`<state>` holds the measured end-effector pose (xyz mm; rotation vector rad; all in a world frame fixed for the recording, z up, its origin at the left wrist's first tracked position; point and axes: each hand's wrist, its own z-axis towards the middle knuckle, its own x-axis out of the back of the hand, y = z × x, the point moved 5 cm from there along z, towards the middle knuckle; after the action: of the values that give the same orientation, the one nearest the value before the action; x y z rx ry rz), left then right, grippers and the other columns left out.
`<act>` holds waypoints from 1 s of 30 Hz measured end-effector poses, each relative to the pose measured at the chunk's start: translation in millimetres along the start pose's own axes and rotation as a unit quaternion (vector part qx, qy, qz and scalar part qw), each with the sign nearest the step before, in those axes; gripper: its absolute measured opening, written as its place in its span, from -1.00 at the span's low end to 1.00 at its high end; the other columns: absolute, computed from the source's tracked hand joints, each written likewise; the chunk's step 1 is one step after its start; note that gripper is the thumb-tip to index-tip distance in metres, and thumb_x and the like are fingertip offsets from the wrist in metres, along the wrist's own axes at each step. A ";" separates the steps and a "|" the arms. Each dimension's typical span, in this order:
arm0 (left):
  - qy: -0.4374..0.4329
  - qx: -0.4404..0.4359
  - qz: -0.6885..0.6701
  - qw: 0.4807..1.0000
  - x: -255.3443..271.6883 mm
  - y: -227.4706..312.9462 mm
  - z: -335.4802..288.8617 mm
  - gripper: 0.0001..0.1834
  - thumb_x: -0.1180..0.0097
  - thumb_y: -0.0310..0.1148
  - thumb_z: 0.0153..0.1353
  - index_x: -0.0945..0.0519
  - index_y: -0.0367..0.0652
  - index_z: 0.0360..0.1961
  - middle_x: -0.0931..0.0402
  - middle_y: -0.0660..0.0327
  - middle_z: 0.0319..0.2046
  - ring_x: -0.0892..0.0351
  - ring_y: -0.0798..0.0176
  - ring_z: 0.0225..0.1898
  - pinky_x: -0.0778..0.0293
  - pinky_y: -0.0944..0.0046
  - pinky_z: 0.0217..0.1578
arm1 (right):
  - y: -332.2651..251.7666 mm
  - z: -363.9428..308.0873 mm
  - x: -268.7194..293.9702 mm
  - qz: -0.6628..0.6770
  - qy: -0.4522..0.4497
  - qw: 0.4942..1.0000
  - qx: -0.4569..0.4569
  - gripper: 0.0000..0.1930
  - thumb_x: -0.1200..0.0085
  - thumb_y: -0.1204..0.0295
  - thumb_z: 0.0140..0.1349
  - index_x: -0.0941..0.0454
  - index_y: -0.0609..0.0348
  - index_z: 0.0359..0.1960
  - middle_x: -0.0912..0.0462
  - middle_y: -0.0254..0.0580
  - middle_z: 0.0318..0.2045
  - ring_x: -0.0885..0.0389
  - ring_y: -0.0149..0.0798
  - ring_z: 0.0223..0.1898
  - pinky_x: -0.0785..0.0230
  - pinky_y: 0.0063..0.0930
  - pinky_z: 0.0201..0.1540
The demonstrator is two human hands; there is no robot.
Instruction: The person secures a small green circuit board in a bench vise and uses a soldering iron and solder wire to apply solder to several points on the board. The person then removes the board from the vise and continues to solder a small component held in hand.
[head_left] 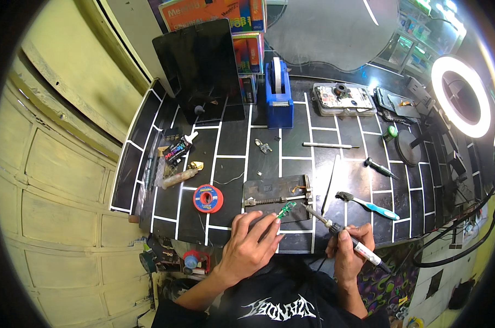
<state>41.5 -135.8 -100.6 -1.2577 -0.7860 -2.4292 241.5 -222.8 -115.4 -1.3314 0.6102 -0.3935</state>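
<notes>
Between the fingertips of my left hand is a small green circuit board, tilted up above the bench's front part. My right hand grips a soldering iron by its black and white handle. The iron's metal tip points left, close to the board; whether they touch I cannot tell. Just beyond both hands lies a dark flat board holder with a metal spring clamp. A red and blue solder spool rests to the left of the holder.
Tweezers, a toothbrush, a small screwdriver and a silver pen-like tool lie to the right. Farther back stand a blue tape dispenser, a black tablet-like panel and a parts case. A ring light glows at right.
</notes>
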 end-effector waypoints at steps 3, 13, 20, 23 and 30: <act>0.007 -0.002 0.004 1.000 2.9 4.0 0.0 -0.62 -0.33 -0.38 0.10 -0.66 -0.33 -0.05 -0.54 0.12 0.03 -0.41 -0.02 0.06 -0.38 -0.04 0.06 | -1.4 6.9 1.1 -0.027 -0.027 0.999 0.018 -0.78 -0.21 0.55 0.29 -0.35 0.27 -0.24 -0.53 -0.13 -0.54 -0.58 -0.38 -0.60 -0.44 -0.55 -0.60; 0.017 -0.004 -0.001 1.000 3.4 4.5 0.4 -0.63 -0.34 -0.40 0.09 -0.66 -0.34 -0.06 -0.54 0.12 0.02 -0.42 -0.04 0.05 -0.38 -0.02 0.05 | -14.9 3.1 -18.7 -0.266 -0.107 0.907 0.308 -0.74 -0.40 0.62 0.01 -0.48 0.27 -0.41 -0.59 -0.04 -0.60 -0.60 -0.22 -0.64 -0.38 -0.45 -0.59; 0.019 0.001 -0.008 1.000 3.6 4.8 1.0 -0.63 -0.34 -0.40 0.09 -0.66 -0.34 -0.07 -0.55 0.13 0.01 -0.43 -0.03 0.05 -0.39 -0.01 0.05 | -21.6 4.6 -22.8 -0.251 -0.086 0.913 0.309 -0.74 -0.39 0.64 0.02 -0.47 0.28 -0.41 -0.60 -0.04 -0.60 -0.58 -0.22 -0.66 -0.37 -0.46 -0.60; 0.023 -0.001 -0.007 1.000 3.3 3.8 0.1 -0.63 -0.34 -0.40 0.09 -0.66 -0.34 -0.08 -0.56 0.13 0.01 -0.43 -0.02 0.05 -0.38 -0.01 0.05 | -17.1 7.5 -26.2 -0.266 -0.091 0.910 0.304 -0.73 -0.39 0.65 0.03 -0.46 0.28 -0.40 -0.60 -0.04 -0.60 -0.60 -0.22 -0.65 -0.38 -0.46 -0.59; 0.026 -0.003 -0.007 1.000 3.2 3.9 -0.7 -0.63 -0.34 -0.40 0.10 -0.66 -0.35 -0.08 -0.56 0.12 0.02 -0.43 -0.02 0.05 -0.39 -0.01 0.05 | -24.4 -2.0 -14.1 -0.272 -0.072 0.925 0.254 -0.73 -0.39 0.64 0.05 -0.44 0.28 -0.42 -0.62 -0.04 -0.57 -0.61 -0.23 -0.63 -0.41 -0.45 -0.55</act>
<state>41.2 -139.4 -97.0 -1.1908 -0.7763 -2.4675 231.0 -221.1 -89.2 -0.9928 -0.0126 -0.8375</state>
